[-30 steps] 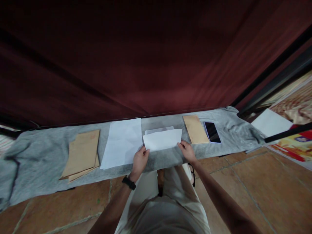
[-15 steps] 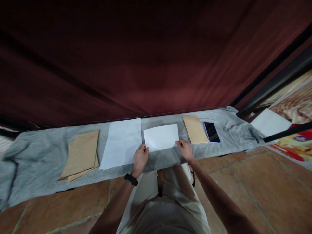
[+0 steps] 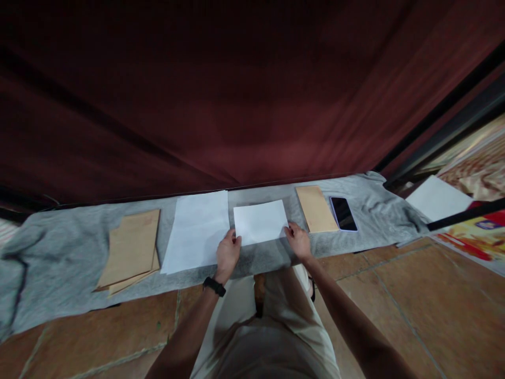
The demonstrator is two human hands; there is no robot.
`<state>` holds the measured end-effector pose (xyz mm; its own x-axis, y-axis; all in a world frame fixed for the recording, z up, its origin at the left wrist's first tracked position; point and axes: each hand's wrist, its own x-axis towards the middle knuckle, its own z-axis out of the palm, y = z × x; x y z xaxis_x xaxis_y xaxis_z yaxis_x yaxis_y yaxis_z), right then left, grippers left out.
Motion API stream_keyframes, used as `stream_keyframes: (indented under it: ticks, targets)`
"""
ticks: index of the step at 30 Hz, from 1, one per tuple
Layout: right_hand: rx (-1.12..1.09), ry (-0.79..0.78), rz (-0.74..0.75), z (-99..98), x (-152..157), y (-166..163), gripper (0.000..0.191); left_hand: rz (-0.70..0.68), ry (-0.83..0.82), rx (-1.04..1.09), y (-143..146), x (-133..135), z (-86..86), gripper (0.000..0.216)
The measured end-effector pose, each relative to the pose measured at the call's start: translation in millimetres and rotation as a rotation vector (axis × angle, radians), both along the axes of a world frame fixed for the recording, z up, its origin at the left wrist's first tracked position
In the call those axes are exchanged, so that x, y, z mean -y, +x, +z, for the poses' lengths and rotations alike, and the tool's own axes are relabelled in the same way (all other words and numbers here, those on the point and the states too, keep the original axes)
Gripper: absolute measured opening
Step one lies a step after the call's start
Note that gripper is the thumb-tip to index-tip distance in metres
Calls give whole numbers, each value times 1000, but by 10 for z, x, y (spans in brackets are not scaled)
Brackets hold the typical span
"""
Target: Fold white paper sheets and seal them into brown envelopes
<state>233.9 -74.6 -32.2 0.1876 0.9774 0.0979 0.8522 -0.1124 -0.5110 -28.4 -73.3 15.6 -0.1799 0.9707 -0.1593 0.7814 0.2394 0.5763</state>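
Between my hands is a white sheet of paper (image 3: 261,222), wider than it is deep and seemingly folded. My left hand (image 3: 228,253) pinches its lower left corner; a black watch is on that wrist. The lower right edge is gripped by my right hand (image 3: 299,241), thumb and fingers closed. Left of the sheet lies a stack of larger white paper (image 3: 199,229), close to my left hand. A single brown envelope (image 3: 317,209) rests to the right, just beyond my right hand.
Several brown envelopes (image 3: 132,247) are piled at the left of the grey cloth (image 3: 63,258) covering the narrow surface. A phone (image 3: 343,214) lies right of the single envelope. A dark red curtain (image 3: 244,105) hangs behind. Tiled floor (image 3: 394,295) shows in front.
The sheet's upper right corner has shifted slightly left and the sheet looks flatter. Both hands keep their hold in nearly the same place.
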Motion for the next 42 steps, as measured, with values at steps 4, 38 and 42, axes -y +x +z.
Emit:
stream_keyframes:
  ticks: [4, 38, 42]
  targets:
    - [1, -5, -10, -3, -2, -16, 30, 12, -7, -18, 19, 0, 7, 37]
    - [124, 20, -28, -83, 1, -113, 37, -77, 43, -230, 106, 28, -26, 49]
    - [142, 32, -26, -89, 7, -112, 37, -81, 42, -235, 109, 27, -30, 46]
